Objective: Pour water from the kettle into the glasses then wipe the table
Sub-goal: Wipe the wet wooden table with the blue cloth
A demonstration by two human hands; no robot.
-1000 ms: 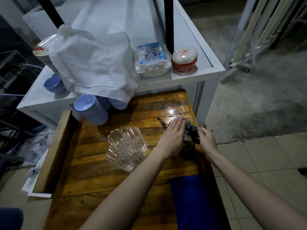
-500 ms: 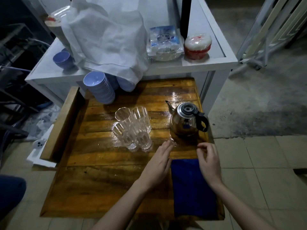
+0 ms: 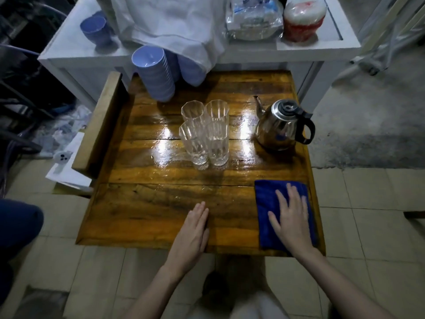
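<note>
Pale floor tiles [image 3: 368,199] are seen around a low wooden table [image 3: 161,203]; its glossy top is wet, with glare around the middle. A white unit [image 3: 299,56] is butted against the far edge, loaded left to right with a blue cup [image 3: 93,29], white cloth [image 3: 170,21], clear packet [image 3: 254,17] and red-and-white tub [image 3: 303,18]. Print on the packet is too blurred to be read. A stack of blue bowls [image 3: 154,74] is set at the table's far left. Four glasses [image 3: 204,132] are grouped upright at centre, touching; some water is visible in the near right one. The kettle [image 3: 279,125] is parked upright to their right, spout left, handle right. Left hand [image 3: 193,236] is laid flat on bare wood at the near edge, fingers together, nothing held. Right hand [image 3: 291,215] is pressed flat, fingers spread, on the blue cloth [image 3: 264,203] at the near right corner.
</note>
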